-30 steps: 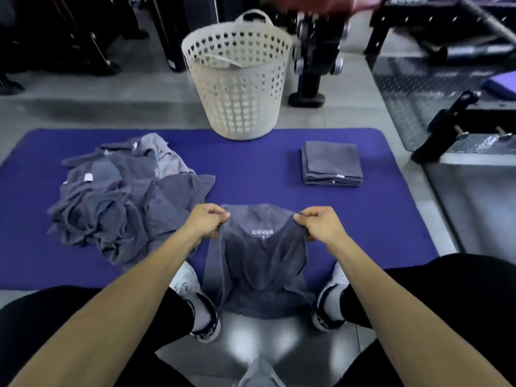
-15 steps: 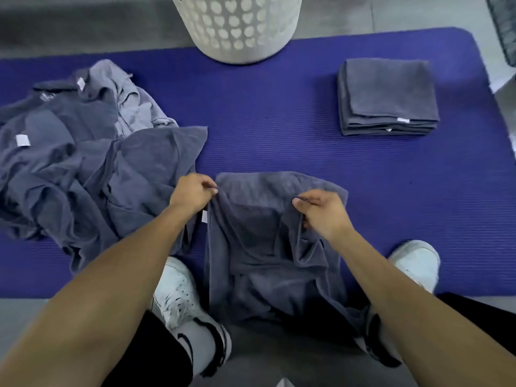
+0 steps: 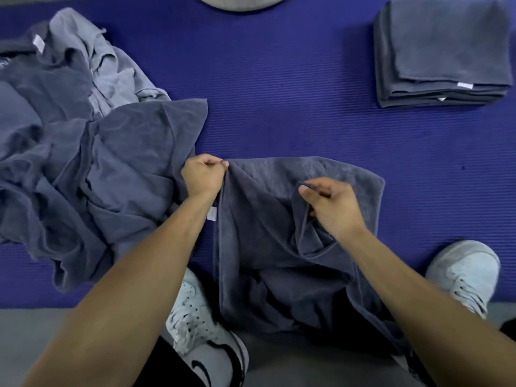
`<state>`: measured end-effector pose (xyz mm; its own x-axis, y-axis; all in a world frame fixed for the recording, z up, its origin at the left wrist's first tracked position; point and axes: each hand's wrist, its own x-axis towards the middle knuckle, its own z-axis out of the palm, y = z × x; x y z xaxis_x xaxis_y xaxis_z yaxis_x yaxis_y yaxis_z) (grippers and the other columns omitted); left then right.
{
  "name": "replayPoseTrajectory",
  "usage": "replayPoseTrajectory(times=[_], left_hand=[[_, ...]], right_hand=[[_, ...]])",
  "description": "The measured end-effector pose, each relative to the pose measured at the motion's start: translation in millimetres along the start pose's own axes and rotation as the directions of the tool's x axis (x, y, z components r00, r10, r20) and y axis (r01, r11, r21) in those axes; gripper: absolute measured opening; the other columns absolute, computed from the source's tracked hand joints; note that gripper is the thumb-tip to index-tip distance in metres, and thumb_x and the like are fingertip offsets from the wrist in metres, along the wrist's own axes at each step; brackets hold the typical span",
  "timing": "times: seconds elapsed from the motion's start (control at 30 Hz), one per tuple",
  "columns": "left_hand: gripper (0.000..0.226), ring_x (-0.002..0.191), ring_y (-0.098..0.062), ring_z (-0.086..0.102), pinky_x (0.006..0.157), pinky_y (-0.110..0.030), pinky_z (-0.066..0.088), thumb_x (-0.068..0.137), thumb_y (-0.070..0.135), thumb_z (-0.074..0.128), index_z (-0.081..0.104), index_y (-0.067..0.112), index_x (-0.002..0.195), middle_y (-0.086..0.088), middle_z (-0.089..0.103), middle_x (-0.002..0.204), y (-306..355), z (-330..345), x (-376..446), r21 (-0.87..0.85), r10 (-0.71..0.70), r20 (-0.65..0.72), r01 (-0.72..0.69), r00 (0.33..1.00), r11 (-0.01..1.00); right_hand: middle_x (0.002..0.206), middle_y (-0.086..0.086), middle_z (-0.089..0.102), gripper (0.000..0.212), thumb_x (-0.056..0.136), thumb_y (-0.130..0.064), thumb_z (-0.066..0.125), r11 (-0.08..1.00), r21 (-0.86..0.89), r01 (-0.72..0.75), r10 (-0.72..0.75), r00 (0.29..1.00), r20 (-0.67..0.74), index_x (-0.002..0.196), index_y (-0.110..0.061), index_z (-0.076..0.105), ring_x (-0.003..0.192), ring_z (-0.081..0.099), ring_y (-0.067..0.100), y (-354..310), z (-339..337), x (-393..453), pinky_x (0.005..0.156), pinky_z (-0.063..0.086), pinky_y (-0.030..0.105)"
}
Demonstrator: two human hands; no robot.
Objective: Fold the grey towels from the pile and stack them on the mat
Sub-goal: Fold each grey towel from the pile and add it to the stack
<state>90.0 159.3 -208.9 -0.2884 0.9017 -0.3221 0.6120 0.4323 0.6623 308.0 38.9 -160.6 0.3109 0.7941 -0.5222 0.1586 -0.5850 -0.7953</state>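
While both hands work it, the towel [image 3: 268, 247] lies w/ its long axis running from the person outward: far edge flat on the mat [image 3: 279, 93], near end spilling off the mat's front edge onto the floor [image 3: 33, 336] btwn the shoes. Left hand [image 3: 202, 177] pinches the far-left corner, fingers curled tight on the cloth; right hand [image 3: 332, 205] pinches a raised fold nearer the towel's middle-right, thumb and fingertips closed on it. Hands apart, towel bunched in soft ridges btwn them. Small white tag shows at its left edge, just below the left wrist.

Pile [image 3: 83, 152] of unfolded grey towels sits left on the mat, crumpled, one lighter grey piece on top at the back, white tags here and there; its nearest flap touches or nearly touches the left hand, hard to tell. Stack [image 3: 441, 51] of folded towels sits far right on the mat, squared, edges layered, well apart from the hands.

Mat is deep blue-purple, finely ribbed. Floor is smooth grey. Pale rounded base of a basket [image 3: 243, 1] pokes in at top centre. Left shoe [image 3: 206, 331] white w/ black trim, partly off the mat; right shoe [image 3: 466, 272] white, at the mat's front edge. Towels look like matte terry.
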Motion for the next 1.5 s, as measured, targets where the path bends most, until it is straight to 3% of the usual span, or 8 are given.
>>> replayPoseTrajectory(times=[0.2,0.33,0.5,0.8,0.93,1.1,1.3,1.5], left_hand=[[0.018,0.072,-0.005,0.056,0.056,0.0,0.036,0.086,0.013,0.069,0.061,0.016,0.102,0.001,0.064,0.088,4.8,6.7,-4.8,0.045,-0.036,-0.013,0.036,0.999,0.998],[0.01,0.098,-0.016,0.061,0.073,-0.009,0.034,0.089,0.014,0.065,0.064,0.016,0.099,-0.006,0.065,0.109,6.7,10.7,-12.6,0.107,-0.029,-0.042,0.033,0.999,0.994],[0.002,0.087,-0.015,0.061,0.078,-0.023,0.045,0.092,0.018,0.062,0.063,0.016,0.093,-0.001,0.063,0.104,12.0,6.2,-27.4,0.104,-0.013,-0.03,0.016,0.999,0.994],[0.007,0.07,-0.002,0.055,0.058,-0.01,0.04,0.096,0.02,0.06,0.061,0.015,0.092,0.008,0.061,0.081,67.6,54.6,-122.7,-0.06,0.167,0.375,-0.156,0.912,0.986],[0.007,0.075,0.0,0.058,0.065,-0.017,0.045,0.096,0.024,0.06,0.063,0.017,0.096,0.009,0.064,0.085,70.0,81.8,-138.6,-0.075,0.111,0.421,-0.087,0.9,0.993],[0.008,0.072,-0.004,0.059,0.062,-0.017,0.042,0.095,0.026,0.061,0.059,0.023,0.088,0.009,0.064,0.082,65.0,88.8,-137.3,-0.102,0.071,0.424,-0.03,0.903,0.994],[0.009,0.088,-0.019,0.068,0.082,-0.039,0.058,0.096,0.024,0.059,0.057,0.026,0.087,0.0,0.069,0.091,56.5,95.1,-131.0,-0.117,0.018,0.456,0.04,0.89,0.992],[0.006,0.089,-0.017,0.068,0.081,-0.035,0.058,0.095,0.024,0.062,0.059,0.026,0.09,0.002,0.069,0.092,56.0,95.9,-131.9,-0.131,0.003,0.449,0.063,0.893,0.989]], right_hand=[[0.084,0.004,0.074,0.013,0.093,-0.016,0.067,0.992,0.122,-0.015,0.019,0.999,-0.033,0.085,-0.025,0.071,0.082,0.071,0.021,0.1,2.6,-9.0,0.073,0.062,0.036],[0.083,0.0,0.074,0.011,0.093,-0.017,0.067,0.986,0.16,-0.042,0.048,0.998,-0.036,0.087,-0.026,0.071,0.079,0.071,0.011,7.1,2.6,-15.0,0.068,0.061,0.027],[0.074,-0.008,0.072,0.012,0.093,-0.018,0.068,0.988,0.147,-0.041,0.047,0.998,-0.032,0.086,-0.027,0.072,0.075,0.07,0.009,13.5,-7.1,-19.7,0.069,0.06,0.026],[0.074,-0.003,0.071,0.008,0.085,-0.022,0.076,0.999,-0.039,-0.029,0.018,0.963,-0.267,0.089,-0.015,0.075,0.068,0.067,0.011,38.5,-86.3,6.0,0.073,0.057,0.03],[0.081,-0.001,0.073,0.009,0.086,-0.023,0.076,0.984,-0.172,-0.056,0.004,0.957,-0.29,0.09,-0.015,0.076,0.073,0.067,0.009,51.5,-111.4,25.3,0.065,0.051,0.011],[0.08,-0.004,0.071,0.011,0.086,-0.028,0.074,0.943,-0.313,-0.112,0.021,0.96,-0.28,0.081,-0.018,0.075,0.08,0.068,0.013,59.7,-119.5,50.6,0.078,0.058,0.032],[0.081,-0.006,0.068,0.01,0.086,-0.028,0.073,0.951,-0.28,-0.135,0.024,0.93,-0.367,0.085,-0.019,0.067,0.077,0.064,0.011,68.1,-109.2,54.5,0.074,0.057,0.031],[0.089,-0.003,0.062,0.021,0.083,-0.027,0.077,0.925,-0.327,-0.191,0.089,0.949,-0.303,0.089,-0.019,0.059,0.087,0.063,0.017,58.1,-115.8,65.0,0.076,0.055,0.033]])
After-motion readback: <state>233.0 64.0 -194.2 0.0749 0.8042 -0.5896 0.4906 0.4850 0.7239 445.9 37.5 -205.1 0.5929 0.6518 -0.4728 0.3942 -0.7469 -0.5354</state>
